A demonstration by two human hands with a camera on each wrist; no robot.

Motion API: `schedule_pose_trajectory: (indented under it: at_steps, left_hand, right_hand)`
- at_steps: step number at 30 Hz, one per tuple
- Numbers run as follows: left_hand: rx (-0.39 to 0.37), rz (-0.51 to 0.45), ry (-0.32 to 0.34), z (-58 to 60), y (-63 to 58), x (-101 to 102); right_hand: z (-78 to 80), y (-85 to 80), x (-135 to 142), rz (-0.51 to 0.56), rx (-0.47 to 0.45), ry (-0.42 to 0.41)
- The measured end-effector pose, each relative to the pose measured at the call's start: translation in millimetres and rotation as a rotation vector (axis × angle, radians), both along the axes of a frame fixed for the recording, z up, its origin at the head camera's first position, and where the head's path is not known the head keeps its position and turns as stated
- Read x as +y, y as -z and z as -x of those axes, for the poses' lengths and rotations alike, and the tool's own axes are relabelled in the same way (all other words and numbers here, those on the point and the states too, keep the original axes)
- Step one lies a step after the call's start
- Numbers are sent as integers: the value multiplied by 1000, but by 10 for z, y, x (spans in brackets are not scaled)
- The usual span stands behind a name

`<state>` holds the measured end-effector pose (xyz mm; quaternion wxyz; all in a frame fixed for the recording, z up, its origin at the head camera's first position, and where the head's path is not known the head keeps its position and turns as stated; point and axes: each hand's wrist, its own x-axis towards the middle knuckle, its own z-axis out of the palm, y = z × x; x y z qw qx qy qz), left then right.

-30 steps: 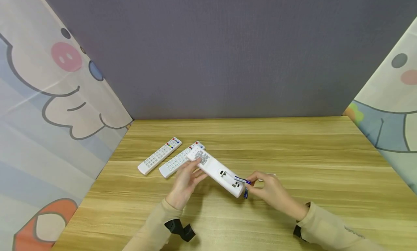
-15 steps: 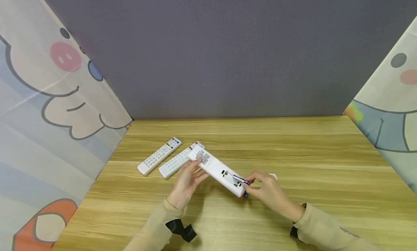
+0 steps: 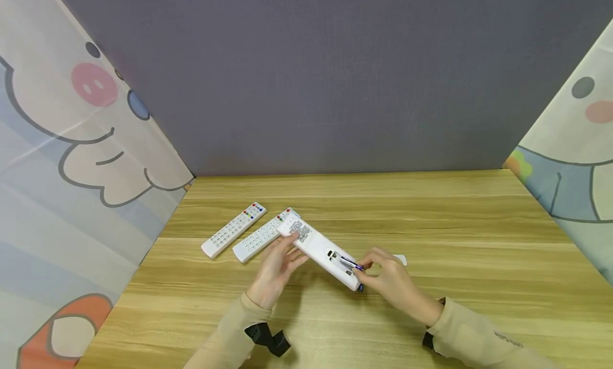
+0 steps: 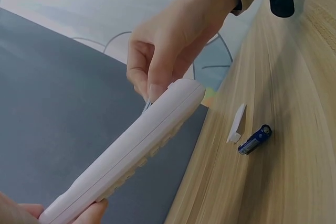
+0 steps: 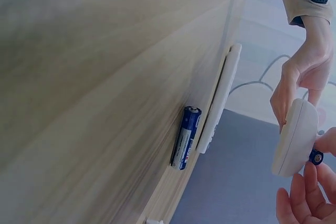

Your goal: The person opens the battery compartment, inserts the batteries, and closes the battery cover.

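My left hand (image 3: pixel 270 273) grips one end of a white remote control (image 3: pixel 316 249), holding it above the table, back side up and slanting right. Its battery compartment lies bare, contacts showing. At that compartment my right hand (image 3: pixel 392 278) pinches a blue and silver battery (image 3: pixel 350 262) by its blue end, the other end down in the slot. In the right wrist view, that battery's round end (image 5: pixel 316 157) shows between thumb and fingers. A second blue battery (image 5: pixel 185 139) lies on the table, mostly hidden under the remote in the head view. The white battery cover (image 4: pixel 237 123) lies near it.
Two more white remote controls, one outer (image 3: pixel 233 231) and one inner (image 3: pixel 261 237), lie buttons up on the left of the wooden table (image 3: pixel 455 215). The held remote overlaps the inner one in the head view. A grey panel (image 3: pixel 349 82) stands behind the table.
My right hand has moved slightly left with the battery, which has gone from over the compartment down into its slot. The left hand holds the remote nearly still.
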<state>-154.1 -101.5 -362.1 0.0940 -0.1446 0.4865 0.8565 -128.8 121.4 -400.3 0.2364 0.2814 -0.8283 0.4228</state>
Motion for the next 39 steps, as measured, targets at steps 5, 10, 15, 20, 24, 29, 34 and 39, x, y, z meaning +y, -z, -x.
schedule_pose_trajectory:
  at_steps: [5,10,15,20,24,29,34,39]
  left_hand:
    - [4,-1,14,-8,-2,9]
    - [1,-1,14,-13,-1,19]
    - [6,-4,24,-13,2,17]
    - [8,-6,38,-13,-2,4]
    - [2,-11,33,-9,-10,-8]
    - [-2,-20,25,-4,-13,-24]
    - [-6,-28,15,-8,-11,-33]
    - [-4,-29,19,-11,-8,-35]
  right_hand:
    - [3,-4,-32,5,8,8]
    - [7,-15,-59,8,-2,25]
    - [14,-22,-64,9,-10,15]
    - [11,-38,-52,1,-45,-3]
    - [7,-61,-15,5,-93,-19]
    - [5,-90,74,65,-275,-42]
    - [9,-108,145,148,-550,-97]
    - [12,-104,173,141,-690,-144]
